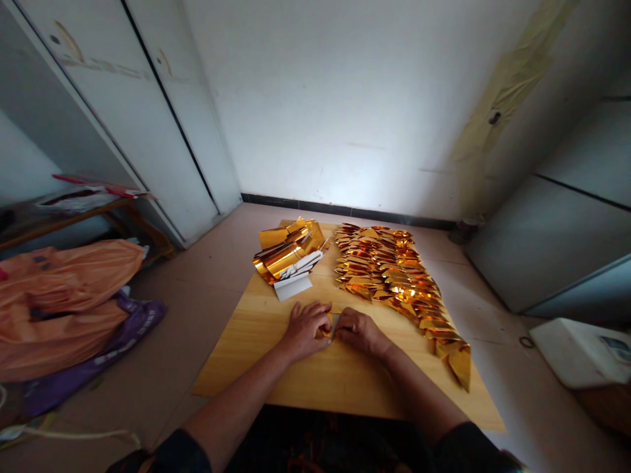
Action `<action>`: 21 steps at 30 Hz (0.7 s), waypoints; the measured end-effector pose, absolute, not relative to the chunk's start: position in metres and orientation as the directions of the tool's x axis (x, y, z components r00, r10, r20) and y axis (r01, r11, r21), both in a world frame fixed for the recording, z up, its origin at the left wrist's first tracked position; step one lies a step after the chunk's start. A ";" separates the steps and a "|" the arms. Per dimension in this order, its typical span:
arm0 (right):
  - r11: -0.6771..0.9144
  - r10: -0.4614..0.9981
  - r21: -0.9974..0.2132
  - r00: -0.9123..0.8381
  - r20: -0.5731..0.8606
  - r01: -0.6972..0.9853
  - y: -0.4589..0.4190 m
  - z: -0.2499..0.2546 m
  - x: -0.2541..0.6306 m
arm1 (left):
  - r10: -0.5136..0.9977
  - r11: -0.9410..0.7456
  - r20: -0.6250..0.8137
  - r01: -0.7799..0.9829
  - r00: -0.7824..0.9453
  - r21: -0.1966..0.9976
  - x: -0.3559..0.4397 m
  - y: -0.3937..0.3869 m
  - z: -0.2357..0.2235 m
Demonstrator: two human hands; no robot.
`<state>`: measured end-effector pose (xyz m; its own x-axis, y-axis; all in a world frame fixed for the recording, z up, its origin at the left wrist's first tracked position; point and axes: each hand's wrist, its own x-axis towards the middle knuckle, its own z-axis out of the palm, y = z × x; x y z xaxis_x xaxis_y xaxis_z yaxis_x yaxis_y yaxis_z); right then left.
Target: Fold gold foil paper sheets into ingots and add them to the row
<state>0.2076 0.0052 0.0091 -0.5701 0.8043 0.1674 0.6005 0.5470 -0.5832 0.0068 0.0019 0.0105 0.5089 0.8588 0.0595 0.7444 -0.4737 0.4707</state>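
My left hand [310, 330] and my right hand [359, 330] meet over the middle of the wooden board [256, 355]. Between them is a small piece of gold foil paper [333, 320], its pale underside partly showing. The fingers of both hands are closed on it, and they hide most of its shape. Just beyond my left hand lies a loose heap of gold foil sheets [290, 253], some with the white side [294, 286] up. Past my right hand, folded gold foil pieces [394, 269] lie in overlapping rows that run down the board's right side.
A white cabinet [162, 118] stands at the left, near a wooden bench [148, 223]. Orange cloth or plastic [69, 302] and a purple bag [118, 335] lie on the left floor. At the right are a grey cabinet-like unit [552, 217] and a white box [576, 351].
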 end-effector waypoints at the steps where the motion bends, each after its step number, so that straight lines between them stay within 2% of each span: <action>1: 0.522 0.829 -0.561 -0.538 0.154 0.643 0.005 0.009 0.204 | 0.859 -0.473 0.058 0.744 0.509 0.473 0.007 0.002 0.010; 6: 0.397 0.906 -0.511 -0.413 0.087 0.763 0.003 0.012 0.192 | 0.853 -0.471 0.040 0.733 0.521 0.491 0.006 0.004 0.009; 14: 0.349 0.930 -0.464 -0.361 0.064 0.814 0.001 0.014 0.185 | 0.850 -0.464 0.013 0.738 0.526 0.489 0.006 0.005 0.010; 21: 0.328 0.941 -0.519 -0.318 0.111 0.789 0.000 0.001 0.186 | 0.829 -0.505 0.010 0.741 0.559 0.443 0.005 0.006 0.008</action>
